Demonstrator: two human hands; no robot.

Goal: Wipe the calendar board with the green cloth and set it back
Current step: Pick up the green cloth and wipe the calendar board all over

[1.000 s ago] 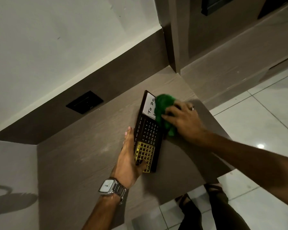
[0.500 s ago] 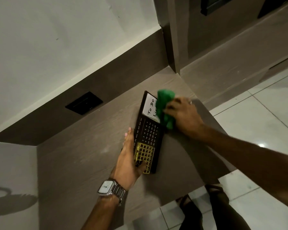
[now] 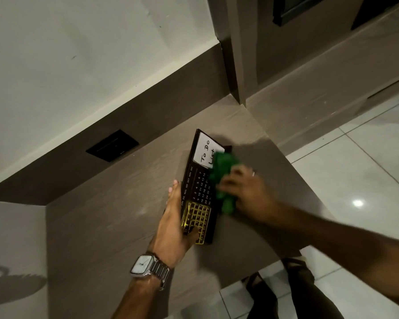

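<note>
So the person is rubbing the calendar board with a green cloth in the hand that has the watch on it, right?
Not quite. The head view shows the green cloth in the right hand, which has no watch. The watch is on the left wrist, and the left hand is just holding the calendar board steady on the shelf. The rest is right: the cloth is rubbing the board.

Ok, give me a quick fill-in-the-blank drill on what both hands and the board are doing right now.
1. The right hand presses a ____ cloth onto the calendar board.
2. The left hand steadies the board at the end with the ____ grid.
3. The white panel at the board's far end reads "To Do ____".
4. A silver ____ sits on the left wrist.

Missing words: green; gold; List; watch
</note>
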